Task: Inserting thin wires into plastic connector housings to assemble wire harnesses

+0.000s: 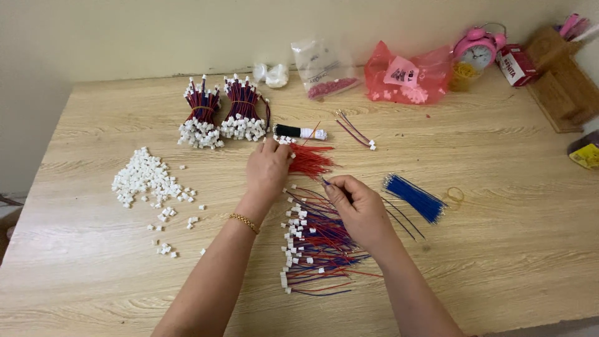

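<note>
Fingers of the left hand [268,170] reach down onto a loose bunch of short red wires [310,161] near the middle of the pale wooden table [499,249], pinching at their ends. The right hand [357,209] is curled just beside it, thumb and forefinger nipping a thin blue wire [326,182] by its tip. Under the right wrist, toward the near edge, lies a spread pile of red and blue wires with small white plastic connectors [312,243]. Just right of that hand sits a bundle of bare blue wires [415,196]. Toward the left edge is a heap of loose white connectors [145,178]. Toward the far edge stand two tied bundles of finished leads [221,112], with a pink plastic bag [405,78] and a pink alarm clock [477,48] near the far right corner.
</note>
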